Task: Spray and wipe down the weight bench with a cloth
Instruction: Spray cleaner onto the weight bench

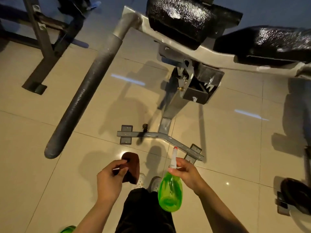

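We look down on glossy beige floor tiles [50, 165], smooth enough to mirror the ceiling lights. Above them stands the weight bench [193, 52], its pale grey metal frame carrying two black pads [181, 15] whose pebbled vinyl glistens as if wet. A thick, dark, rough-textured tube [84, 96] slants from the frame toward us, ending in a rounded cap. The bench's angled steel foot [161, 136], flat and bolted through small plates, rests on the tiles just ahead of us.

In our right hand [186, 172], fingers curled round the neck, we hold a translucent green spray bottle [170, 194], pear-shaped, with a white nozzle tipped red and pointing toward the bench; it hangs in the air, well short of the pads. Our left hand [109, 180] pinches a folded brown cloth [131, 167], soft and matte, between thumb and fingers. Below, black trousers [143, 212] and pale shoes [154, 181] show. A dark round weight plate [294, 194] lies at the right edge.
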Available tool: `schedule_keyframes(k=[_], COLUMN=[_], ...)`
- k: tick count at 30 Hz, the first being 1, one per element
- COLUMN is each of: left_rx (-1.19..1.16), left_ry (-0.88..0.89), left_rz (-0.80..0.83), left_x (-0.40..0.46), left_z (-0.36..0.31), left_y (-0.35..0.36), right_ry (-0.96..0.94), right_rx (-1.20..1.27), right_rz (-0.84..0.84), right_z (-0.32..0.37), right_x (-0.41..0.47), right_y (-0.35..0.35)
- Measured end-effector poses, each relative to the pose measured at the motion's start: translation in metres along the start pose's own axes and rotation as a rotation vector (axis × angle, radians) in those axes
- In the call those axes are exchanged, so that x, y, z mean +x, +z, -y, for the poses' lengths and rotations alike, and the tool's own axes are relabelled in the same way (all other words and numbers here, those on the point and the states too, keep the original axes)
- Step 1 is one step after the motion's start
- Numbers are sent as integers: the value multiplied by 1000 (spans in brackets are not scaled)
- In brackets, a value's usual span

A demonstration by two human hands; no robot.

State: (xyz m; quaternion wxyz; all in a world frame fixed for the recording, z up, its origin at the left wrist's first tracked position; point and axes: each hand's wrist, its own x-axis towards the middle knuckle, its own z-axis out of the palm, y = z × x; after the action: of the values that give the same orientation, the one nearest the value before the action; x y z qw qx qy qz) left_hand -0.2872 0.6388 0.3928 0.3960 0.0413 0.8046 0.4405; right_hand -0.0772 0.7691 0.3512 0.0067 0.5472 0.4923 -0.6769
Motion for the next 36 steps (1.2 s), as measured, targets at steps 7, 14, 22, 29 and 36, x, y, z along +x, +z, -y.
schedule_keyframes(k=[7,14,22,29,36], left_rx=[81,81,92,106,90], left_ry=[85,52,-54,-93,-97], left_rz=[-35,-100,-214,-278,-255], left_x=[83,133,128,120,112], left_z=[65,134,158,155,155], left_y=[57,81,59,36,38], right_ry=[35,-59,-26,21,3], right_rx=[-125,-37,-248,-198,-49], right_rz=[128,118,278,319,230], right_z=[-75,-123,-124,-112,-127], right_x=[126,194,223,231,215], right_y=[-3,3,50,99,89])
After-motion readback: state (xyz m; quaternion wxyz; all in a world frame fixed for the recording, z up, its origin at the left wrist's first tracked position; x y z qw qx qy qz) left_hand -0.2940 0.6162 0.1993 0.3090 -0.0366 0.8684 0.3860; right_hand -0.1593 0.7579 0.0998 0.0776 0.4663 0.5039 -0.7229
